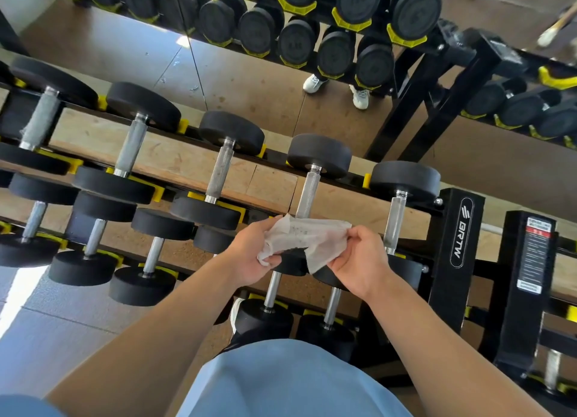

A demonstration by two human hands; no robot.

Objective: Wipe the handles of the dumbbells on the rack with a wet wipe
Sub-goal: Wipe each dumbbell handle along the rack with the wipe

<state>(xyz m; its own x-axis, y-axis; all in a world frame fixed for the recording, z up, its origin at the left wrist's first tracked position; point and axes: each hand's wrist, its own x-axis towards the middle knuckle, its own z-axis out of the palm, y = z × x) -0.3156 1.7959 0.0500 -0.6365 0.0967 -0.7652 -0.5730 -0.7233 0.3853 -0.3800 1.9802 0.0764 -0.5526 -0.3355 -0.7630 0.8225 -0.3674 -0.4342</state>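
Wet wipe: thin, translucent white cloth, crumpled, speckled with dirt. Dumbbell handles: knurled, bright metal, rough. Dumbbell heads: matt black rubber. Rack: glossy black painted metal, fitted with yellow plastic cradles.

Both bare forearms are extended from the bottom of the frame toward its centre, converging slightly. The left hand is held just left of centre, palm turned inward, its fingers curled and its thumb pressed over the left end of a wipe. The right hand is held just right of centre, knuckles up, the wipe's right end pinched between thumb and curled fingers. The hands are kept close together, not touching.
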